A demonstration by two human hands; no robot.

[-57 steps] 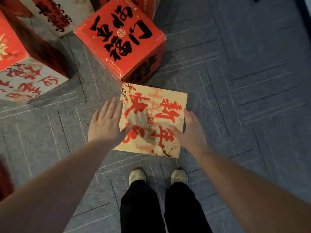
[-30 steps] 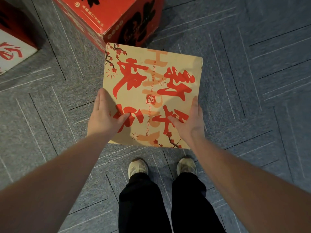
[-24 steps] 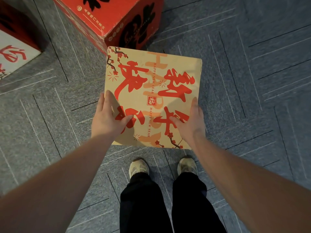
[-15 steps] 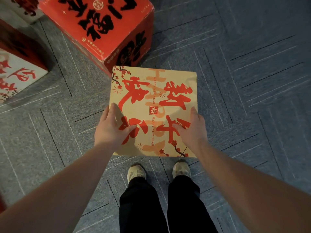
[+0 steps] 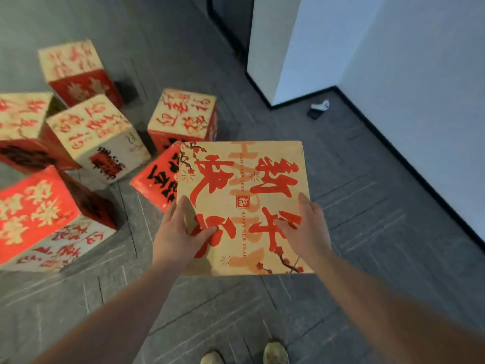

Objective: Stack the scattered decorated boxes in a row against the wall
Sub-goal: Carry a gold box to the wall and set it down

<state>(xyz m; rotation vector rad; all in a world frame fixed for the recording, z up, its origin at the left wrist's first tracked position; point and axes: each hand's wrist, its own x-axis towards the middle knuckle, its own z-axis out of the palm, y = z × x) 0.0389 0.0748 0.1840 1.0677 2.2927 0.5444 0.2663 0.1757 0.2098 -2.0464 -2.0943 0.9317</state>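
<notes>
Floor of grey carpet tile, white wall along its right edge. Scattered decorated boxes, red and cream, grouped at left. Tan box with red characters, lifted clear of floor, clamped between left hand and right hand at its near side edges, thumbs on top.

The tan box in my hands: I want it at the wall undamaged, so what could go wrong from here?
1. The left hand and right hand hold the tan box only near its close edge, so its far end may dip or slip.
2. The box hides the floor ahead; the red box lies right beside it and could trip you.
3. A small black and white thing lies by the wall, perhaps where the row goes.
</notes>
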